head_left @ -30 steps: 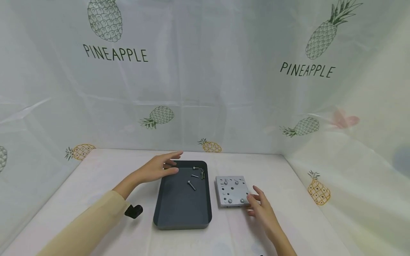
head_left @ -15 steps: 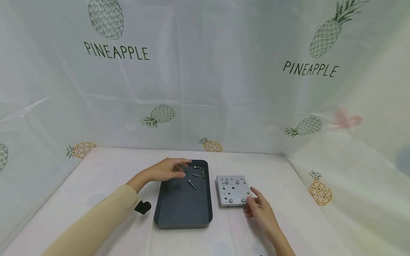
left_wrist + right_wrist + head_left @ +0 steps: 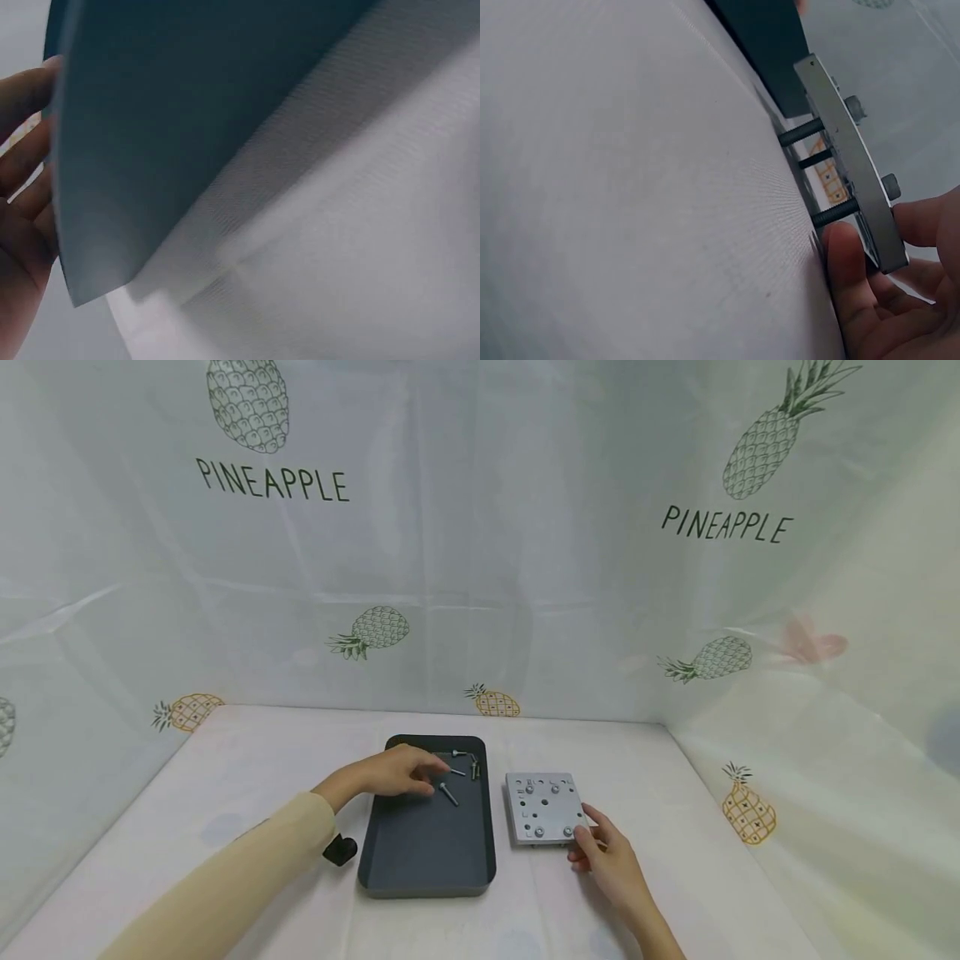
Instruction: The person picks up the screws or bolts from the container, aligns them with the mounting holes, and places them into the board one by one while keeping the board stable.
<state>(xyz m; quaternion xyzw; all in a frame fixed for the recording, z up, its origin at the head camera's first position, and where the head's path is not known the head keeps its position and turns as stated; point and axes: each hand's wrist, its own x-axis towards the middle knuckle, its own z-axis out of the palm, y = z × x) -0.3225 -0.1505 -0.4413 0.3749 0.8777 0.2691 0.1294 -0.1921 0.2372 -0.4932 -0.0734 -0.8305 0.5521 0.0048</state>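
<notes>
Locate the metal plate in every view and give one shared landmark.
Head: the metal plate, below and right of centre, right hand at its corner.
Left wrist: not in it.
Right wrist: right of centre, seen edge-on.
Shared landmark: dark tray; head, left of the plate; left wrist, upper left; right wrist, top.

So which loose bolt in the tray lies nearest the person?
The long slanting bolt, set apart near the tray's middle; the other loose bolts lie farther back.

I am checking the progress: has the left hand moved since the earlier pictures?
Yes. In the head view, the left hand has moved right and downward in the picture, against the dark gray baking tray.
</notes>
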